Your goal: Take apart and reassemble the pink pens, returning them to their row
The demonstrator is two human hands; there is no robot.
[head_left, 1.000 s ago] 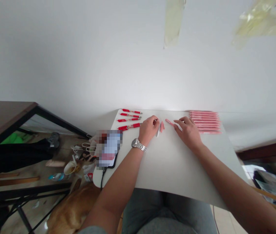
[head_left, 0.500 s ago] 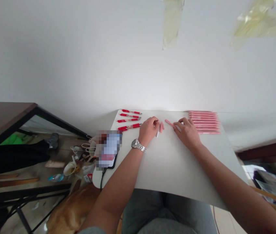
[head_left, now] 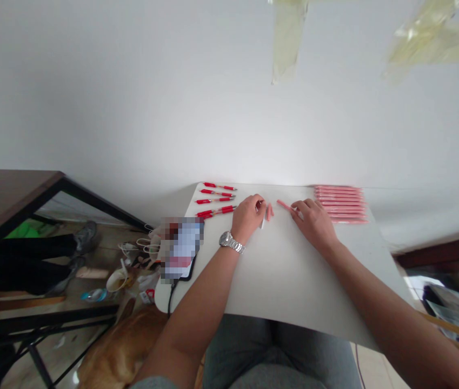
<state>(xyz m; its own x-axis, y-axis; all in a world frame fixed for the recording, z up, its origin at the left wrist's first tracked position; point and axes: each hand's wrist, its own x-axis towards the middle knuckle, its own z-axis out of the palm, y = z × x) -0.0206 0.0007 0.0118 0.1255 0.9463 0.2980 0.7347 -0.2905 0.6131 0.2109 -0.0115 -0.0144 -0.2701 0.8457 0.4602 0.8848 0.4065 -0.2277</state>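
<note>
My left hand, with a metal watch on its wrist, rests on the white table with fingers curled into a pinch. Whatever sits between those fingertips is hidden or too small to name. A thin white strip shows beside them. Small pink pieces lie between my two hands. The fingers of my right hand grip a slim pink pen barrel, which points left toward the pieces. Behind that hand, several pink pens lie side by side in a stack of rows.
Several red pens lie along the table's back left. A phone, blurred out, with a cable sits at the left edge. A brown dog is below. A person's shoes show under the dark desk.
My right hand has shifted slightly right and down, with the pink barrel. My left hand stays nearly in place. At the left, the other person's feet have moved, and a second shoe now shows.
</note>
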